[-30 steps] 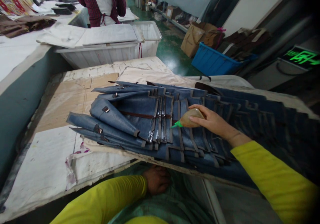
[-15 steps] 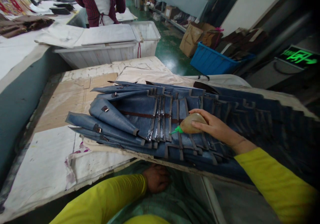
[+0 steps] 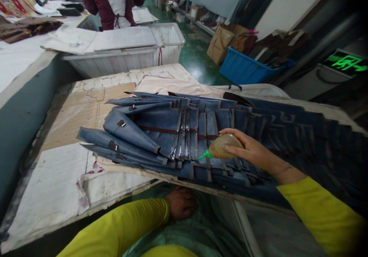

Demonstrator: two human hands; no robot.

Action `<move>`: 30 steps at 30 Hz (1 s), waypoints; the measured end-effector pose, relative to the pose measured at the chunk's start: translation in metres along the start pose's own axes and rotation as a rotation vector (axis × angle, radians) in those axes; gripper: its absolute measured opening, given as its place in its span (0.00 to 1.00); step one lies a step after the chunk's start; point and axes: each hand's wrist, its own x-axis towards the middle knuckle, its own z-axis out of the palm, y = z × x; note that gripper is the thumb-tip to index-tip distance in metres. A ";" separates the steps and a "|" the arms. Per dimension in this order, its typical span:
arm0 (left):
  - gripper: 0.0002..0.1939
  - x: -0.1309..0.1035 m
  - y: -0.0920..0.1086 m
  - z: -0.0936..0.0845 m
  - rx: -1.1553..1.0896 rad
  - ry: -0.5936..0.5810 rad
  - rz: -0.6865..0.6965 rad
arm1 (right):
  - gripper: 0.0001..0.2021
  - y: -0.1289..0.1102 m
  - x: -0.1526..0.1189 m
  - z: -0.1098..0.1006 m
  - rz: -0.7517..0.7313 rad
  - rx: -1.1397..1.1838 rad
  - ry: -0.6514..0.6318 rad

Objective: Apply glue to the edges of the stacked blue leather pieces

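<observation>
Blue pieces point(image 3: 211, 123) under right hand point(image 3: 251, 149) gripping bottle point(image 3: 220, 148), beyond left hand point(image 3: 181, 202), curled on lap point(image 3: 184, 234).

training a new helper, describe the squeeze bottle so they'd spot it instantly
Find the worktable before the wearer, then the overlapping blue pieces on it. Over them, the right hand holds the squeeze bottle. Its rounded tan body and bright green nozzle set it apart from the grey-edged blue pieces.

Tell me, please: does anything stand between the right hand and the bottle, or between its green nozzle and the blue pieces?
Nothing visible does. The right hand holds the bottle directly, and the green nozzle is at the blue pieces; whether its tip touches them, I cannot tell. The left hand is apart from them.
</observation>
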 end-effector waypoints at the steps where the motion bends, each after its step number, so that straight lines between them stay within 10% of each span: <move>1: 0.15 0.000 0.000 0.000 0.003 0.002 -0.002 | 0.22 0.000 -0.001 0.000 -0.001 0.008 0.006; 19: 0.16 0.000 -0.001 -0.001 -0.016 0.013 -0.001 | 0.23 0.011 0.031 0.013 -0.183 -0.226 0.262; 30: 0.15 0.001 -0.001 0.000 -0.023 0.017 0.005 | 0.22 0.011 0.029 0.010 -0.230 -0.230 0.193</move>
